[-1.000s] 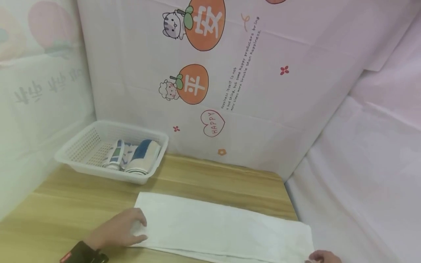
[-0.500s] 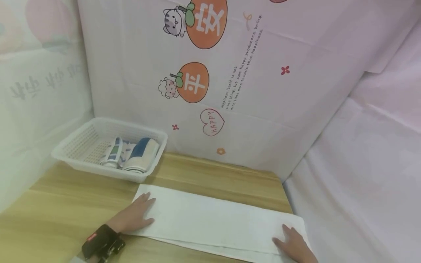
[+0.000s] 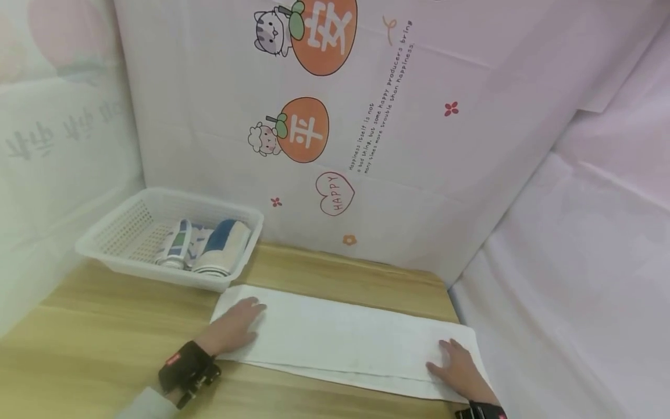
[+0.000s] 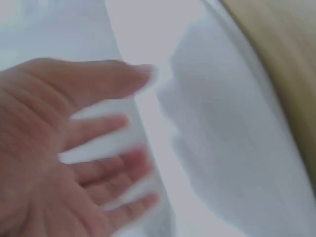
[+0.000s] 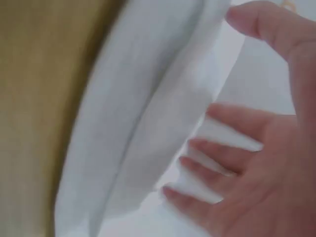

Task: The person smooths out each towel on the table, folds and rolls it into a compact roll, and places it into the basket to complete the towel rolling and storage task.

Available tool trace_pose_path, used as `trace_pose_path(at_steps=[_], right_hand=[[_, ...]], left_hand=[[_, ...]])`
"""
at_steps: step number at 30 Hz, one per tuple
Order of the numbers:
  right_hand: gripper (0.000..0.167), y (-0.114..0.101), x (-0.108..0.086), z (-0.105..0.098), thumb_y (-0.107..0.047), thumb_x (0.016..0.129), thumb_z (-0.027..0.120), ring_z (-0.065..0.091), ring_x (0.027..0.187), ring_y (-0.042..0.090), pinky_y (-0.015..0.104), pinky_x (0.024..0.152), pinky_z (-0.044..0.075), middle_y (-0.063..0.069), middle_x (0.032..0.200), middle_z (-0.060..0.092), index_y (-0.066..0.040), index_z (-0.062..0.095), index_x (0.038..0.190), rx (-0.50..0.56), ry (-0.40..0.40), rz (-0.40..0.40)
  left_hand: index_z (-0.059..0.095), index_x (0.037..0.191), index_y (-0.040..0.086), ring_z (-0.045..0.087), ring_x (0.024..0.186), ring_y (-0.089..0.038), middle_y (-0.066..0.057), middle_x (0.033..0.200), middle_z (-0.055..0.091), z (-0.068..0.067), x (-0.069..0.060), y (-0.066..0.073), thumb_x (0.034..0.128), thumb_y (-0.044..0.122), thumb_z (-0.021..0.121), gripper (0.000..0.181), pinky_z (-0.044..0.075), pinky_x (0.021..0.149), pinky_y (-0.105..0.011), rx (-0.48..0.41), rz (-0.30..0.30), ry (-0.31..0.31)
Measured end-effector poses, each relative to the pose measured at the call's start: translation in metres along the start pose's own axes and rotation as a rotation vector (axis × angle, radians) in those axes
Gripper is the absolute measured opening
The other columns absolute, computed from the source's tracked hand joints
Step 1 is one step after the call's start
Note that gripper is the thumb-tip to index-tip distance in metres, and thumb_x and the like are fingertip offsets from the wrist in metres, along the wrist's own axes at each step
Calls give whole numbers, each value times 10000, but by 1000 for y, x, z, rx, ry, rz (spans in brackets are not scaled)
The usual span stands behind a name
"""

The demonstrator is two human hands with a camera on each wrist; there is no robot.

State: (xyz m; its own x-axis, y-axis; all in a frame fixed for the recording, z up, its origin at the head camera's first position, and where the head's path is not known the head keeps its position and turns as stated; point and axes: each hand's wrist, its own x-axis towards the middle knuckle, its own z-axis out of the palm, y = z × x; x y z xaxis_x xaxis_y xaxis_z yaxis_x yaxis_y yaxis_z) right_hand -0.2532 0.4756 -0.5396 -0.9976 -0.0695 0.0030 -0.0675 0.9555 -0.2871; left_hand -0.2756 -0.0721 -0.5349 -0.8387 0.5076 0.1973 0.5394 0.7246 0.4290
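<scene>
A long white cloth (image 3: 345,337), folded into a strip, lies across the wooden table; the lower layer shows along its near edge. At the cloth's left end is my left hand (image 3: 235,329), its fingers spread over the top. My right hand (image 3: 459,369) is over the right end, fingers extended and thumb apart. Both wrist views show the left palm (image 4: 49,143) and right palm (image 5: 266,163) with nothing gripped, beside the white cloth. Whether the fingertips press on it is hard to tell.
A white plastic basket (image 3: 117,265) stands at the back left of the wooden table (image 3: 94,331). Inside are a rolled blue-and-white towel (image 3: 222,247) and another patterned rolled cloth (image 3: 178,244). A printed white sheet (image 3: 398,215) hangs behind, with plain fabric on the right.
The cloth has shifted a little away from me, towards the basket. My right hand has left the near right corner and come over the cloth; my left hand has moved further onto it.
</scene>
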Motion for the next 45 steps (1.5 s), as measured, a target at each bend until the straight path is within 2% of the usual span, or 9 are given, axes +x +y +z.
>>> trace_pose_path(at_steps=[5, 12, 16, 22, 30, 36, 40, 43, 45], right_hand=[[420, -22, -15, 2, -133, 675, 904, 655, 1021, 224, 415, 936, 535, 26, 1029, 711, -78, 719, 1048, 157, 54, -122], [264, -36, -12, 18, -12, 663, 787, 610, 854, 73, 278, 780, 523, -105, 869, 684, -185, 716, 849, 173, 8, -126], [205, -37, -12, 22, -14, 717, 783, 635, 824, 84, 285, 760, 538, -122, 826, 677, -193, 731, 804, 152, 4, -134], [90, -36, -17, 13, -52, 840, 784, 647, 821, 68, 304, 757, 559, -154, 838, 669, -142, 780, 851, 70, 45, -271], [144, -50, -34, -10, -50, 856, 778, 646, 865, 126, 353, 807, 555, -131, 853, 680, -190, 748, 851, 42, 130, -189], [28, -35, -45, 4, -137, 893, 754, 627, 821, 49, 296, 740, 552, -107, 850, 703, -118, 740, 878, 137, 25, -272], [47, -23, -48, 3, -137, 917, 734, 629, 798, 36, 271, 709, 545, -73, 850, 711, -96, 734, 895, 211, 63, -157], [183, 1, -48, -10, -143, 954, 682, 681, 914, 256, 417, 814, 562, 128, 964, 726, 22, 713, 1028, 154, 164, -10], [399, 21, -44, -19, -208, 998, 605, 627, 1058, 462, 551, 925, 524, 327, 1122, 654, 148, 614, 1177, 93, 125, 139]], left_hand=[[705, 1092, 133, 643, 968, -127, 24, 1050, 662, 20, 31, 54, 861, 191, 790, 253, 563, 882, -314, -9, 197, -20], [733, 930, 179, 559, 762, -27, 97, 849, 622, 48, 54, 91, 822, 231, 829, 154, 496, 699, -178, 89, 254, -138], [703, 813, 189, 494, 680, -21, 118, 753, 560, 62, 56, 89, 806, 194, 815, 112, 454, 634, -165, 109, 249, -142], [691, 699, 218, 412, 585, -4, 151, 654, 495, 71, 57, 86, 771, 141, 776, 135, 386, 570, -136, 138, 289, -95], [674, 651, 222, 368, 549, -15, 146, 617, 473, 58, 55, 100, 761, 153, 754, 153, 353, 570, -154, 216, 360, -23], [653, 643, 238, 402, 548, 0, 170, 597, 479, 56, 46, 103, 762, 203, 759, 163, 355, 566, -155, 134, 328, -95], [678, 731, 239, 477, 647, -9, 165, 703, 540, 52, 38, 93, 815, 268, 761, 122, 427, 627, -174, 18, 272, -135], [711, 898, 173, 598, 849, -115, 51, 920, 640, 39, 33, 76, 870, 263, 736, 97, 535, 786, -289, -29, 202, -58], [706, 1054, 89, 625, 1065, -264, -104, 1132, 661, 28, 29, 61, 903, 241, 718, 214, 538, 939, -448, -18, 116, 1]])
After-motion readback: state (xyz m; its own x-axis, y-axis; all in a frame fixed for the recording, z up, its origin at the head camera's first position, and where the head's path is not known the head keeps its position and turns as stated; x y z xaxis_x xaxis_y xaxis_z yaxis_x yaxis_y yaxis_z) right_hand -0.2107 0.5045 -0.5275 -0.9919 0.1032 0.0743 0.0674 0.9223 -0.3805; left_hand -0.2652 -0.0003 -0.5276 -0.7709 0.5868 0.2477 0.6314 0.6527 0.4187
